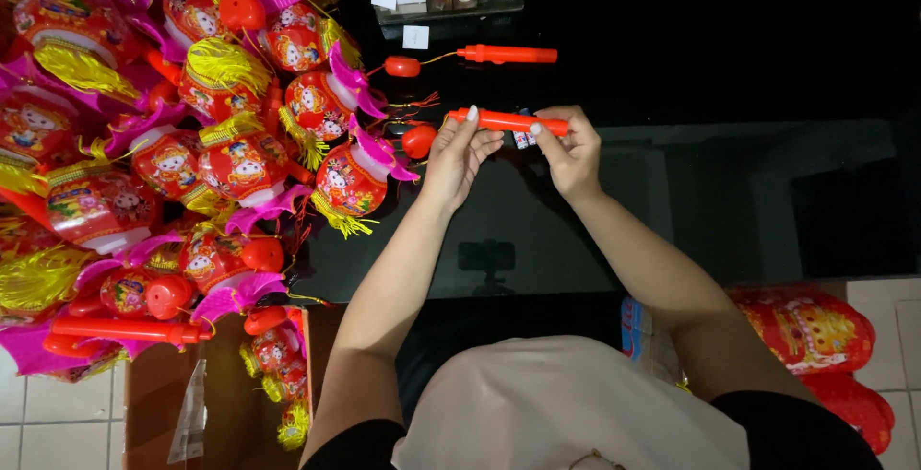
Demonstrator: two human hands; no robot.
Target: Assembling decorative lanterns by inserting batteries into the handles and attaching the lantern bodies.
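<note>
Both hands, left hand (pixel 459 152) and right hand (pixel 568 153), pinch one orange lantern handle (pixel 508 122) over the black table (pixel 729 192); a heap of finished lanterns (pixel 192 144) covers its left edge, and another handle (pixel 507 54) lies untouched.

Both my forearms reach forward and converge; my left hand (pixel 459 155) and right hand (pixel 568 155) sit close together, fingers curled in a pinch.

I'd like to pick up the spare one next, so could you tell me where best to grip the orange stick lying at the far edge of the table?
Grip the orange stick mid-barrel from above: it lies flat, crosswise, sides exposed. Avoid the thin wire to its red bulb.
</note>
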